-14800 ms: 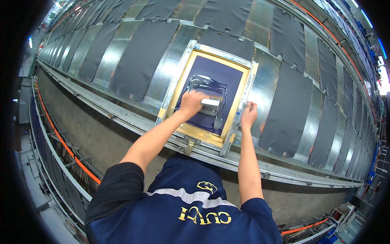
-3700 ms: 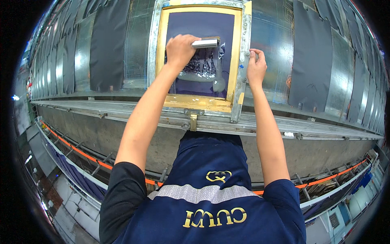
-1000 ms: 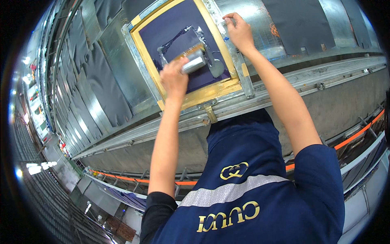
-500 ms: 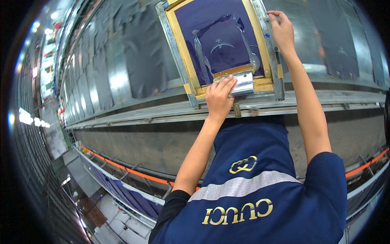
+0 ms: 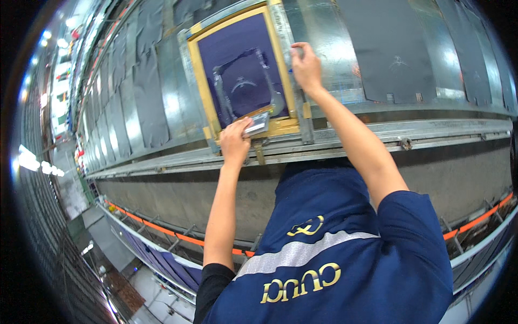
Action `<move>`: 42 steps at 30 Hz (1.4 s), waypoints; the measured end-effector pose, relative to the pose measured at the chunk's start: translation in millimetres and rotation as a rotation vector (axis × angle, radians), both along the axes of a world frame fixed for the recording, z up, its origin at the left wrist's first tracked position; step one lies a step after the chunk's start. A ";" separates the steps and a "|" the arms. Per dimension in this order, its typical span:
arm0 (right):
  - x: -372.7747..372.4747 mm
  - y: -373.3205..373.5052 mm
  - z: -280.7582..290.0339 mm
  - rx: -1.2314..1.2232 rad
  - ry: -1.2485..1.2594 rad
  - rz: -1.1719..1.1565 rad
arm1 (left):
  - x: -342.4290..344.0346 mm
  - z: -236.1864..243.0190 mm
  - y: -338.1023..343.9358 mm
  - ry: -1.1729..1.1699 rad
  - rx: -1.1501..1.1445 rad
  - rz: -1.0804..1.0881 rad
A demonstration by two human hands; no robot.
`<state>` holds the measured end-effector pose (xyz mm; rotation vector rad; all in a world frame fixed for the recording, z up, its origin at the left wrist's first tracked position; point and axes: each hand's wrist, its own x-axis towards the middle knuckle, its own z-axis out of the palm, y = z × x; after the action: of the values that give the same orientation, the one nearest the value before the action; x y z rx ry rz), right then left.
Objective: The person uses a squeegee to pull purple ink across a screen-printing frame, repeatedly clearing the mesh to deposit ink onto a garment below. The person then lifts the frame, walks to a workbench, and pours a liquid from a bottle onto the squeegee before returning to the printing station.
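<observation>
A screen-printing frame with yellow tape borders and dark purple mesh lies over the long metal table. A pale crescent design shows in the mesh, ringed by wet smears of ink. My left hand is closed round a squeegee with a shiny metal holder, resting at the near end of the mesh. At the frame's right metal rail, my right hand grips with curled fingers; its fingertips are partly hidden.
Dark grey fabric pieces lie along the metal table on both sides of the frame. One to the right bears a faint crescent print. A metal rail with small stops edges the table in front of me. Behind me runs an orange strip.
The frame has moved left along the table, with both hands and the squeegee going with it. A printed fabric piece to the right now shows more fully.
</observation>
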<state>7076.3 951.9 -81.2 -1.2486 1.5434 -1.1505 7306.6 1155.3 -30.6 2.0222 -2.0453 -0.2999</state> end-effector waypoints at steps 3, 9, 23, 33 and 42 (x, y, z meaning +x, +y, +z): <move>22.1 4.4 -8.6 -0.055 -0.033 -0.042 | 19.7 -3.2 -7.3 -0.009 -0.001 -0.037; 39.5 11.1 -26.7 -0.002 -0.019 -0.023 | 28.9 -7.0 -6.2 -0.039 0.008 -0.029; -12.3 22.0 -55.5 0.116 -0.562 0.454 | 29.7 -13.7 -38.7 -0.131 0.173 -0.033; -24.6 18.2 -50.6 0.094 -0.154 0.617 | 44.9 -16.3 -39.7 -0.206 0.309 -0.036; -23.0 15.4 -42.4 0.089 -0.133 0.544 | 39.1 -9.2 -48.7 -0.222 0.355 -0.048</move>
<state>7053.2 967.2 -123.7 -1.3862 1.0489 -0.7809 7345.7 1106.6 -39.8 2.3027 -2.3140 -0.4997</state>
